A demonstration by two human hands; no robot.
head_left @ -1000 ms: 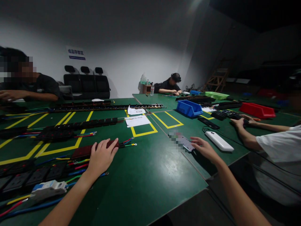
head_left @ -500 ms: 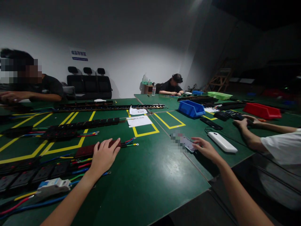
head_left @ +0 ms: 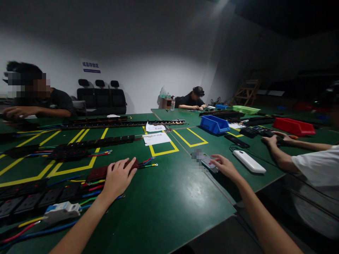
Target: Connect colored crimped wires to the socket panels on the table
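Right hand [head_left: 226, 166] has shifted farther over the phone [head_left: 207, 164], at four o'clock on the desk [head_left: 164, 208]; contact unclear. Left hand [head_left: 118, 179] spreads over a dark-red block [head_left: 97, 173] at eight. Hands apart, unclenched. Phone looks light, stiff, slick, breakable: grip its long edges.

A pale wall [head_left: 143, 81] runs behind the green worktop [head_left: 164, 197], brightest in a soft band and fading to grey above. A sign [head_left: 90, 66] hangs over three black seats [head_left: 102, 98] with headrests. At right, a wooden frame [head_left: 249, 85] stands in shadow; the floor [head_left: 225, 236] is dark. Glare whitens the worktop's near part.
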